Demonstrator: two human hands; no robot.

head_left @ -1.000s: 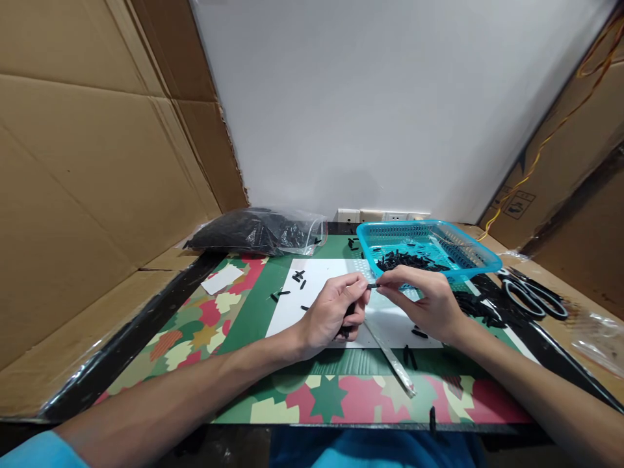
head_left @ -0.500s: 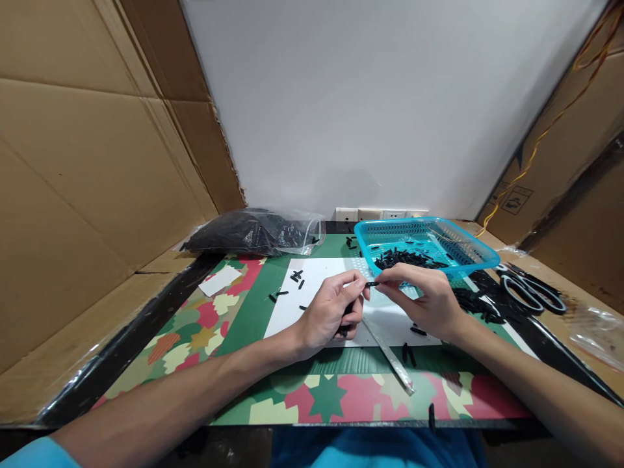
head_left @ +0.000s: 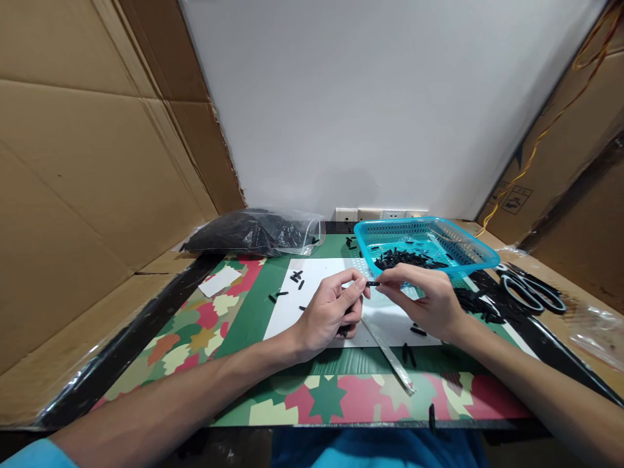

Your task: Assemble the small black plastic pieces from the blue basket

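A small black stick-like piece (head_left: 373, 283) is pinched between my two hands, above a white sheet (head_left: 287, 325). My left hand (head_left: 336, 309) has thumb and forefinger closed at the piece's left end. Its other fingers curl around more black material, mostly hidden. From the other side, the thumb and fingertips of my right hand (head_left: 422, 296) close on the right end. Just behind my right hand stands a blue plastic basket (head_left: 480, 257) holding a heap of similar black pieces (head_left: 407, 259). A narrow pale strip (head_left: 390, 359) lies slanted below my hands.
A clear zip bag (head_left: 253, 232) full of black material lies at the back left. Scissors (head_left: 531, 292) and a pile of black pieces (head_left: 478, 305) are at the right. Loose black pieces (head_left: 296, 277) dot the sheet and mat. Cardboard walls (head_left: 88, 162) flank the table; sockets (head_left: 380, 214) line the back.
Almost nothing differs. Both hands keep their hold on the small black piece, with only a slight shift of the fingers.
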